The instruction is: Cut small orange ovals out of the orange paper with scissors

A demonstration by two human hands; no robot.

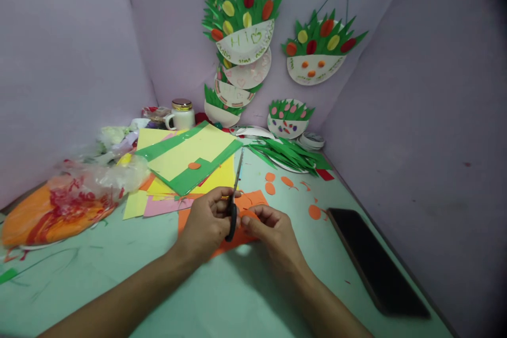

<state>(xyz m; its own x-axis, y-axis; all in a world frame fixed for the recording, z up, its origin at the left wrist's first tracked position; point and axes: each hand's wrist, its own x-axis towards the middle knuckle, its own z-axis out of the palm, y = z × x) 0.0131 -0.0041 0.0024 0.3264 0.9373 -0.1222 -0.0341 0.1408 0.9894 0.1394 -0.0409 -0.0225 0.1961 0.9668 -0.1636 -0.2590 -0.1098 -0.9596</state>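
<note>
My left hand (206,221) is closed around the black handles of a pair of scissors (234,195), whose blades point away toward the back of the table. My right hand (272,229) pinches a sheet of orange paper (249,202) that lies under both hands. Several cut orange ovals (270,188) lie on the pale green table (222,296) just beyond the sheet, and another oval (194,166) rests on the paper stack.
A stack of green, yellow and pink paper (186,161) lies at left centre. A plastic bag over orange material (59,206) sits far left. Green paper leaves on a plate (287,156), a white mug (181,115), a black phone (374,259) at right. Paper-plate crafts (241,37) hang on the wall.
</note>
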